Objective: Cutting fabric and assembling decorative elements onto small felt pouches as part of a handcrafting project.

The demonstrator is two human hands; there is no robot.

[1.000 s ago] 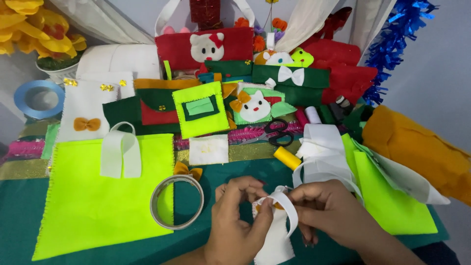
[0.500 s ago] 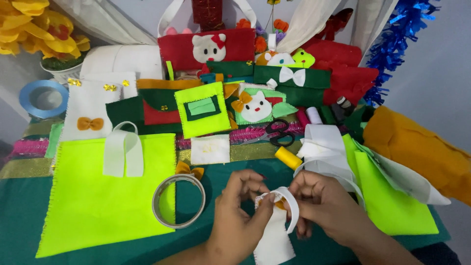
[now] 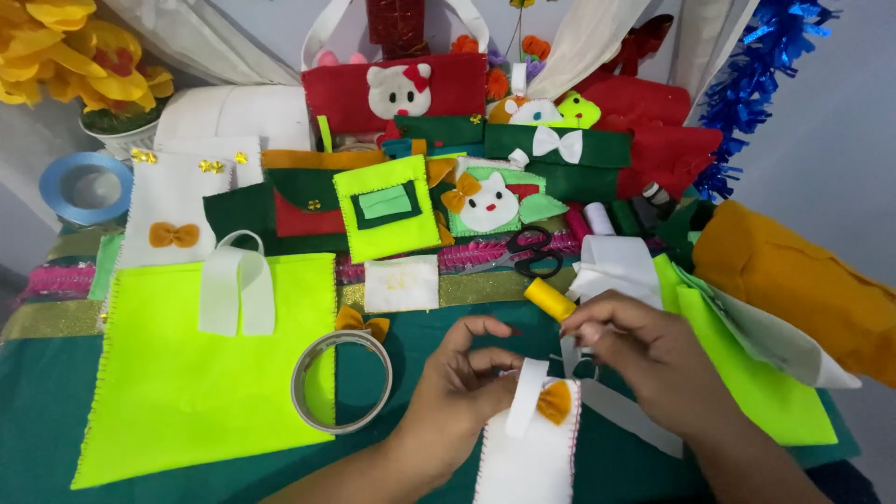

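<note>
My left hand [image 3: 464,378] pinches the top of a small white felt pouch [image 3: 528,455] that has a white loop handle and an orange bow [image 3: 554,401]. My right hand [image 3: 644,359] hovers just right of the pouch's top, fingers curled together above the bow; whether it pinches anything I cannot tell. A yellow thread spool [image 3: 549,300] lies just beyond my right fingers. White felt strips run under my right hand.
A roll of tape [image 3: 342,381] rests on the edge of a large neon-yellow felt bag [image 3: 201,373] at left. Black scissors [image 3: 532,250], a white felt square [image 3: 400,284], many felt pouches, a blue tape roll [image 3: 84,188] and orange fabric [image 3: 793,280] crowd the green table.
The pouch has been turned so its orange bow and flat front face me. My hands have drawn slightly apart, and the right one has lifted off the loop handle.
</note>
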